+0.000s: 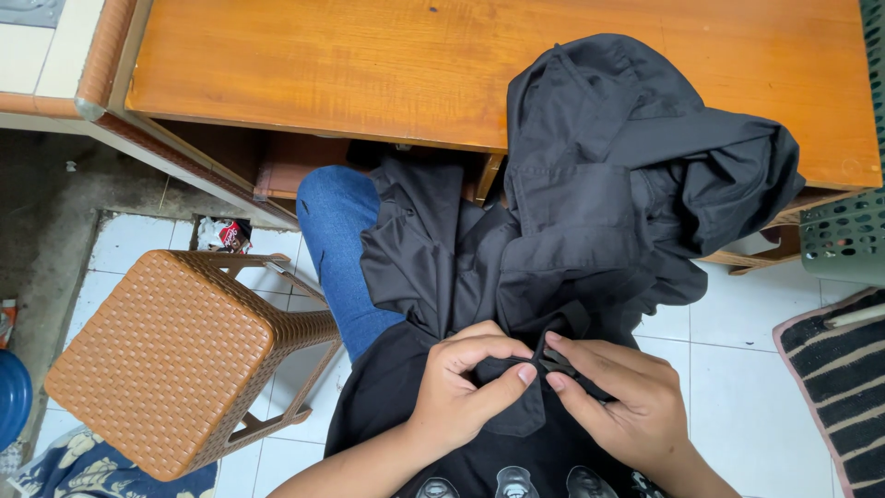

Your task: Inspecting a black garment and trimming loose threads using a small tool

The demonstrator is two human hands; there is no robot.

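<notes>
Black garment (572, 221) | edge pinched between left hand (466, 378) and right hand (613, 397)

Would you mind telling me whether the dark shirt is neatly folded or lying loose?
Loose: the dark shirt lies crumpled, draped from table to lap, while both hands pinch its edge.

crumpled red, white and black wrapper (224, 234) on floor beneath table edge

green basket (843, 235): cut by right edge | striped mat (834, 378): partly out of frame
</notes>
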